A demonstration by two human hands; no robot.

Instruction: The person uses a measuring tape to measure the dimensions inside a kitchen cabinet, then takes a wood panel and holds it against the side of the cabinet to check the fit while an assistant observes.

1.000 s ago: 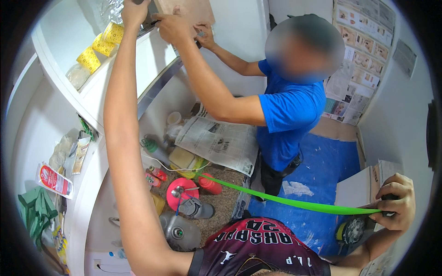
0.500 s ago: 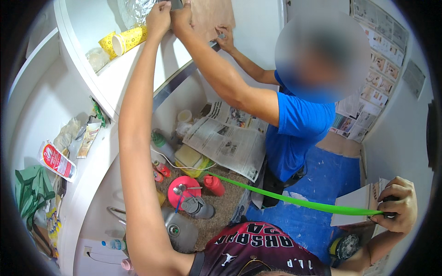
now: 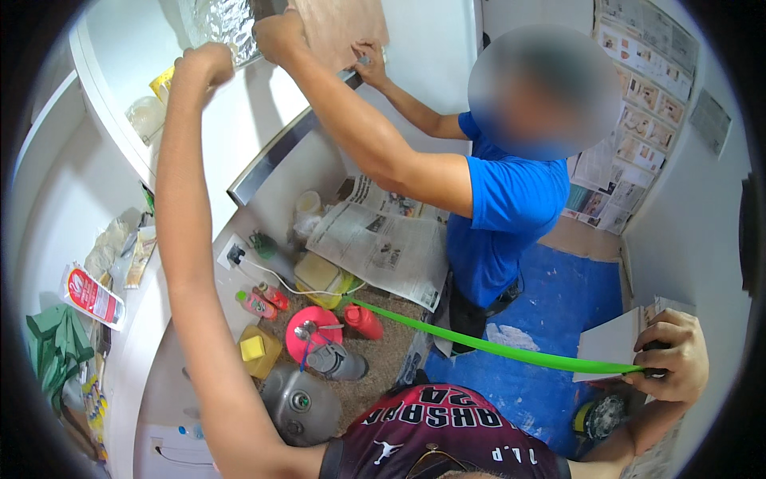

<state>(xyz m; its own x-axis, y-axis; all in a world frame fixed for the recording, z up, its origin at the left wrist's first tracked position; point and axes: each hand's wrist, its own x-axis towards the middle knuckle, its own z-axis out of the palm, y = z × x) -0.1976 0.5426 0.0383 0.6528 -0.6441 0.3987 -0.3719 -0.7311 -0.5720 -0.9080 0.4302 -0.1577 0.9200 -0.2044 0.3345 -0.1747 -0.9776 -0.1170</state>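
My left hand point(image 3: 206, 65) is raised at the upper left, beside a yellow patterned paper cup point(image 3: 162, 84) on the white shelf. Its fingers are blurred and partly hidden. My right hand point(image 3: 672, 355), at the right, is closed around a small dark object point(image 3: 656, 359). A long bright green band point(image 3: 495, 345) runs from that hand across to the counter. In front of me, a person in a blue shirt point(image 3: 511, 215) has one hand point(image 3: 281, 37) by the top edge of a brown sheet point(image 3: 339, 28) and the other hand point(image 3: 369, 65) at its lower side.
Newspaper point(image 3: 383, 239) covers part of the counter. A pink plate with spoons point(image 3: 307, 335), a red bottle point(image 3: 365, 322), a grey tumbler point(image 3: 339, 362) and a metal sink point(image 3: 299, 407) are nearby. Blue sheeting point(image 3: 542, 303) lies on the floor. Tubes and bags crowd the left shelf.
My left hand has moved left and down, away from the other person's hand and the sheet's edge. My right hand still grips the dark object. The view has shifted slightly.
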